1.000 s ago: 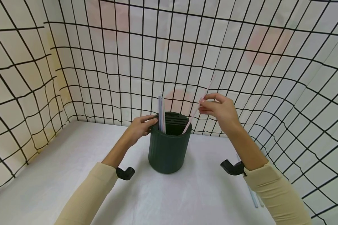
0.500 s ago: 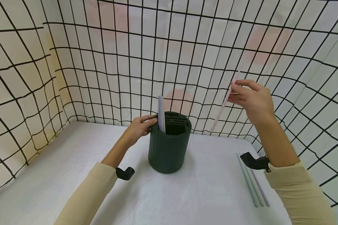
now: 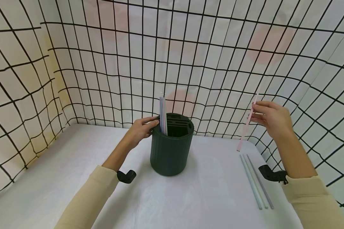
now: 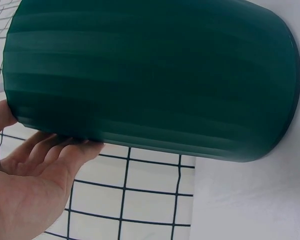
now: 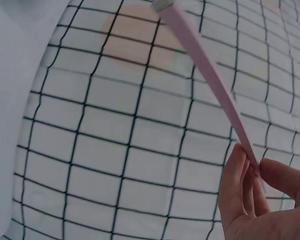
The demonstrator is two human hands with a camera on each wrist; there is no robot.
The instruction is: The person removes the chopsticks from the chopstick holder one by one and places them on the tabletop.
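Note:
A dark green utensil holder (image 3: 169, 156) stands upright on the table, with slots along the back of its top and a wider opening in front. Several pastel chopsticks (image 3: 163, 116) poke up from its left side. My left hand (image 3: 139, 131) grips the holder's left rim, thumb over the edge; the left wrist view has its fingers along the ribbed wall (image 4: 140, 75). Well to the right, my right hand (image 3: 275, 122) pinches a pink chopstick (image 3: 243, 135) between thumb and fingers. It slants in the air, one end pointing down, and its greyish end (image 5: 162, 4) shows in the right wrist view.
Below the right hand, a blue chopstick (image 3: 251, 183), a green chopstick (image 3: 256, 183) and a purple chopstick (image 3: 261, 183) lie side by side on the white table (image 3: 206, 197). Black wire mesh (image 3: 132, 76) fences the back and sides.
The pink chopstick's lower end has left the holder's mouth. My right hand has carried it up and right, then lowered it beside the lying chopsticks. The left hand has stayed put.

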